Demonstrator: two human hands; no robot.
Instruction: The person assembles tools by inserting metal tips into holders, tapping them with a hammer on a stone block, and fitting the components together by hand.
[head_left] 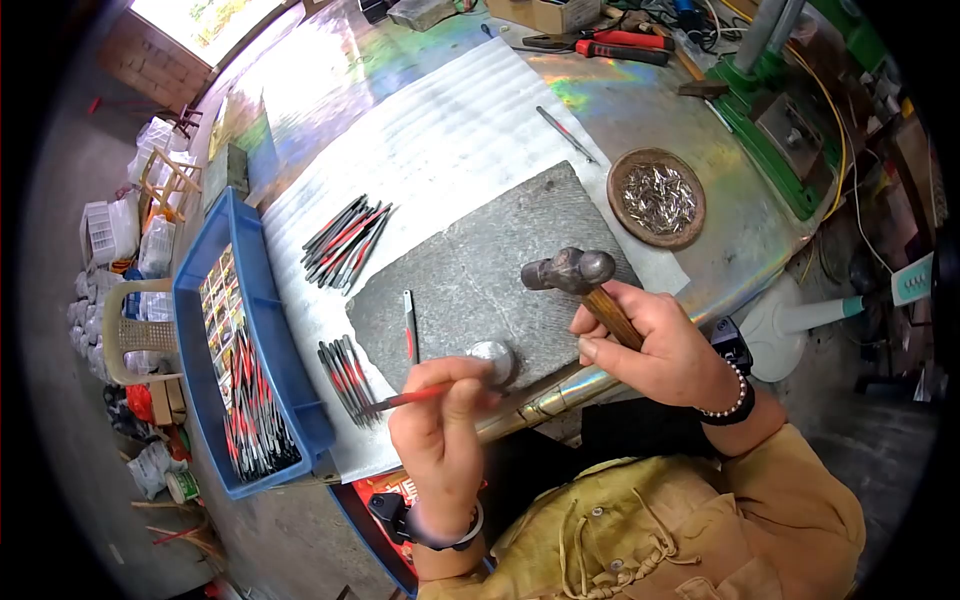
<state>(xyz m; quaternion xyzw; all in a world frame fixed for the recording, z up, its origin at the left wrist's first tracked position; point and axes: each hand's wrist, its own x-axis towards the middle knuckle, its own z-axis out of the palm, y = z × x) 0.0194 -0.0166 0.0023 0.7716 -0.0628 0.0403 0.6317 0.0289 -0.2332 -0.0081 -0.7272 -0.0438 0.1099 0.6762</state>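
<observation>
Red-and-black tool [406,398] pinched in left grip [438,435], one end jutting out leftward; right grip [655,350] clasping hammer [574,272] by its handle, head above stone slab [450,270].

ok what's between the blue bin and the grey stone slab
In the head view, two bunches of red-and-black tools lie on the white sheet between the blue bin and the grey stone slab.

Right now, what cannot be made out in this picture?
Head view:
Held red tool: partly hidden by the left hand.
Hammer handle: end hidden by the right hand.
Metal bits in the bowl: too small to count.
Green machine: top cut off by the upper edge.
</observation>
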